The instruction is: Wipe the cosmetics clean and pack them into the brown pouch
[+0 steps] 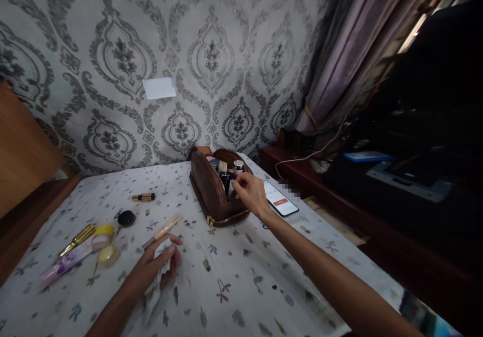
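Observation:
A brown toiletry bag [204, 176] stands unzipped on the patterned sheet, packed with small cosmetics, among them a silver-capped bottle [238, 165] and a glossy black item [226, 177]. My right hand [249, 190] reaches into its opening from the right, thumb and fingers pinched beside the black item; what lies between them is hidden. My left hand [162, 259] rests over the sheet, fingers closed round a crumpled white tissue [154, 289]. Just beyond it lies a slim beige cosmetic tube [168, 226].
Left lie a black-and-gold lipstick [143, 196], black round container [126, 218], gold tube [77, 240], yellow-lidded jar [102, 236], pale yellow jar [107, 255] and pink tube [66, 266]. A phone [282, 203] lies right of the bag. Patterned wall [211, 100] stands behind; dark red furniture [287, 165] stands right.

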{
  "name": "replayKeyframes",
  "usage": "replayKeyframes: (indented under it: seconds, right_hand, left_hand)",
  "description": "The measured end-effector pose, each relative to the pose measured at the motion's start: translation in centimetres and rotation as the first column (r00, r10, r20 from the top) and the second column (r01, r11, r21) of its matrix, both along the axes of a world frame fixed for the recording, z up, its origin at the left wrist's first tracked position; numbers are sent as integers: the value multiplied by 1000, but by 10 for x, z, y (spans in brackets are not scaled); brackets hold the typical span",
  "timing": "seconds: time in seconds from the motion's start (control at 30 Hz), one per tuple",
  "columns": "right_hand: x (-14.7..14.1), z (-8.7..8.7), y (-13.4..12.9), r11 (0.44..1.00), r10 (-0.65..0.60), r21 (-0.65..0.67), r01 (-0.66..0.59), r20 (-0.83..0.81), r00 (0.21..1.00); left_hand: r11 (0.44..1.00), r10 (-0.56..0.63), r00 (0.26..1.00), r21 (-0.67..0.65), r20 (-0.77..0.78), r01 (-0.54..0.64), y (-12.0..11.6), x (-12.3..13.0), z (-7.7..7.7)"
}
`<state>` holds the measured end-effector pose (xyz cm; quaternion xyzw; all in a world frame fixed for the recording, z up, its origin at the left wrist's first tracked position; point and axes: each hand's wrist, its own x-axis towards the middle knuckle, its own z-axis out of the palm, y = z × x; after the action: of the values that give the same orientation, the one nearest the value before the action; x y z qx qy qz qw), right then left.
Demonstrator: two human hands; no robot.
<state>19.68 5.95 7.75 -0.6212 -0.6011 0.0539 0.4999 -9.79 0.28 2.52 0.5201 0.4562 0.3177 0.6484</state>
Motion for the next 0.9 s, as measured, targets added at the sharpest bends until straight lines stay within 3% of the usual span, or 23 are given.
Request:
replayKeyframes:
  seconds: [0.23, 0.6, 0.73, 0.9]
  right_hand:
    - [-6, 2, 2, 997, -66, 36, 67, -23, 998]
    - [-3, -9, 4, 999, -44, 14, 43, 107, 993]
    - [-5, -10, 2, 994, -80, 89, 71, 110, 991]
    - [-21, -7, -13, 944, -155, 314, 104, 141, 978]
  left_hand:
    - [999, -48, 999, 10, -8, 48, 2, -2, 1]
    - [992, -115, 993, 54, 26, 114, 9, -7, -5]
    - [990, -134, 989, 53, 56, 131, 12, -10, -8]
    - [990, -117, 987, 86, 108, 108, 16, -14, -16]
